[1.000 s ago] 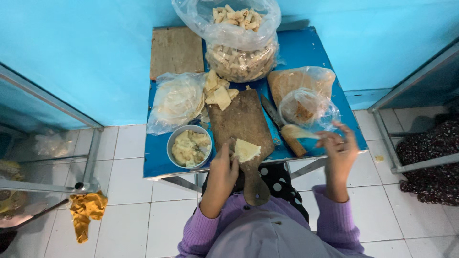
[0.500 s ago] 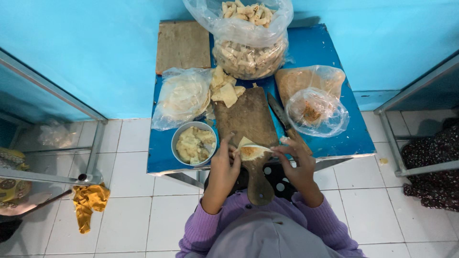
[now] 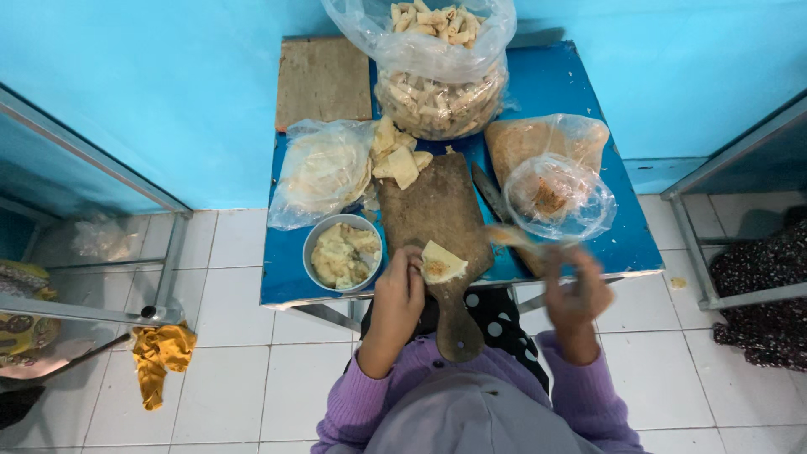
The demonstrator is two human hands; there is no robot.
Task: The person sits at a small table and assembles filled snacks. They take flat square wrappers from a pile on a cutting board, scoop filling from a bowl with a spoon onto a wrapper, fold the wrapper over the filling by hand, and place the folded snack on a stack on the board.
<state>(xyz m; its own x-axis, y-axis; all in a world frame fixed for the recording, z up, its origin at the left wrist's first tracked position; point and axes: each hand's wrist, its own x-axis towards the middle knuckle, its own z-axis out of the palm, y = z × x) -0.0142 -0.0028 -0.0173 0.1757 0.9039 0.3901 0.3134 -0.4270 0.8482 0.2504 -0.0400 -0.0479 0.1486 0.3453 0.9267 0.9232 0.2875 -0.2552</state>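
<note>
The left hand (image 3: pixel 399 290) rests at the near end of the wooden cutting board (image 3: pixel 437 219), its fingertips pinching the edge of a pale triangular wrapper (image 3: pixel 441 262) with a dab of brownish filling, which keeps the thin sheet flat on the board. The right hand (image 3: pixel 576 286) hangs blurred at about four o'clock from the wrapper, well apart from it; it seems closed on a thin utensil, though I cannot tell for sure. At nine o'clock from the wrapper, just beside the board, sits a metal bowl (image 3: pixel 342 252) of pale mash, placed within easy reach. At two o'clock an open clear bag (image 3: pixel 559 197) holds reddish-brown crumbs. At twelve o'clock loose wrappers (image 3: pixel 397 158) lie stacked on the board's far end, and beyond them a big bag of rolled pieces (image 3: pixel 437 71) stands on the blue worktop (image 3: pixel 622 240).
</note>
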